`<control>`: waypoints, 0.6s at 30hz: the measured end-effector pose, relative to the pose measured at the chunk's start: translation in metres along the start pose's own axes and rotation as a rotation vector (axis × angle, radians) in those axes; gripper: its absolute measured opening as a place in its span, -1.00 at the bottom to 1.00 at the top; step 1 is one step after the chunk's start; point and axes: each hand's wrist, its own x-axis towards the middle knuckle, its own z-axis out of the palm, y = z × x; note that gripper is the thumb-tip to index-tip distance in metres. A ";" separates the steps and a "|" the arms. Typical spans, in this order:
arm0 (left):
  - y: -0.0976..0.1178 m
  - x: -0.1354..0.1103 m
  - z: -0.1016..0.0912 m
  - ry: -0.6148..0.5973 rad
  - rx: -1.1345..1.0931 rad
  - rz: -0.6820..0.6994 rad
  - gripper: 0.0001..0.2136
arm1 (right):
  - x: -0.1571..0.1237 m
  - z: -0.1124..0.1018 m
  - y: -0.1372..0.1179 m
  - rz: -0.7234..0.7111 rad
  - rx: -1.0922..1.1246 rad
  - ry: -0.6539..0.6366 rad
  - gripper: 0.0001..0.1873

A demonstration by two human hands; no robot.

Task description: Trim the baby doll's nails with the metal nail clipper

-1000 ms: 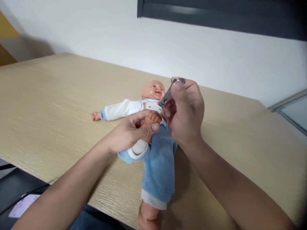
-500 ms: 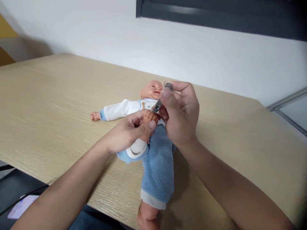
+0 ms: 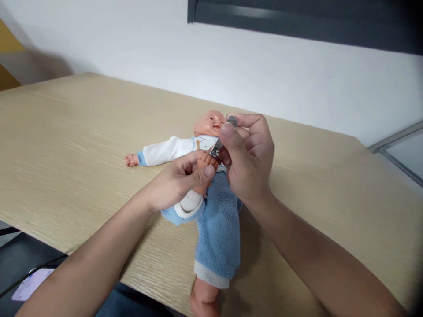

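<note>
A baby doll (image 3: 216, 220) in a white top and blue fleece trousers lies on its back on the wooden table (image 3: 82, 145), head toward the wall. My left hand (image 3: 176, 182) is closed around the doll's raised foot (image 3: 206, 160), holding it up over the belly. My right hand (image 3: 247, 160) pinches a metal nail clipper (image 3: 218, 145) between thumb and fingers, with its jaws against the toes of that foot. The doll's other leg hangs over the near table edge.
The table runs back to a white wall with a dark frame (image 3: 297, 20) above. A phone with a lit screen (image 3: 31, 284) lies on a dark surface below the table's near left edge. A glass pane edge (image 3: 399, 152) shows at the far right.
My right hand has brought the clipper down from above the doll's chest to the toes of the raised foot. My left hand has kept the foot still.
</note>
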 end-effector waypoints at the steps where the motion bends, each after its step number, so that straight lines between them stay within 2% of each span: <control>1: 0.000 0.000 0.000 0.004 0.002 -0.004 -0.67 | 0.000 0.000 0.000 -0.002 0.000 0.003 -0.63; 18: 0.000 0.000 0.000 -0.009 -0.003 0.014 -0.70 | -0.001 0.002 -0.001 -0.036 0.031 0.006 -0.70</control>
